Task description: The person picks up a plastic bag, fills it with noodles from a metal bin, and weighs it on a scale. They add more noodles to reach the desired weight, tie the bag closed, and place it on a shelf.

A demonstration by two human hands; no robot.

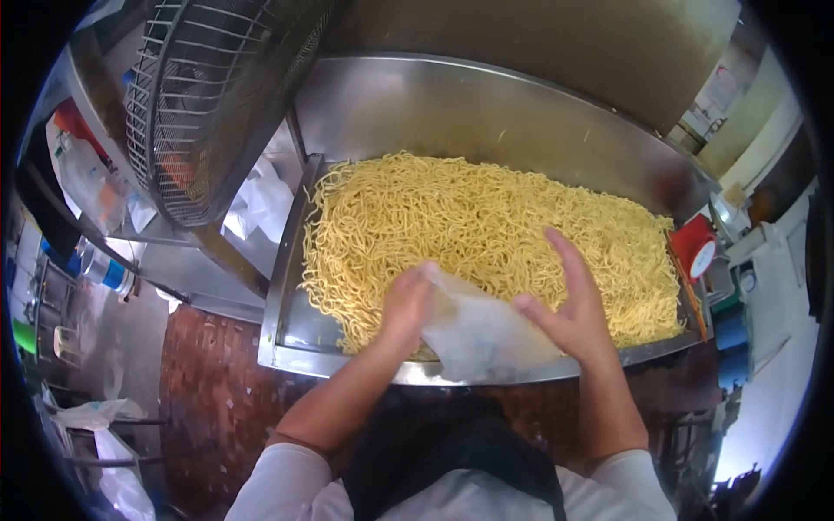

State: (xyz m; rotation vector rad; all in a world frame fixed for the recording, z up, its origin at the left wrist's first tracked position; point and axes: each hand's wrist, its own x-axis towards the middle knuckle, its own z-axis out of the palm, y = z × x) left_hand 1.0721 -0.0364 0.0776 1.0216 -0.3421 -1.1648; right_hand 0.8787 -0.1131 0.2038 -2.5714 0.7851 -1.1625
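Observation:
A wide metal tray (288, 330) holds a thick layer of yellow noodles (452, 208). Over its front edge, a translucent plastic bag (486, 334) hangs from my left hand (408, 304), whose fingers are closed on the bag's upper left corner. My right hand (569, 308) is at the bag's right side, with thumb and index finger spread apart; its other fingers are hard to make out. Noodles lie behind and beside both hands.
A wire-caged fan (187, 113) stands at the upper left, near white plastic bags (261, 201). A red scale (692, 247) sits past the tray's right end, beside thin sticks (686, 286). Brown tiled floor (208, 382) shows below left.

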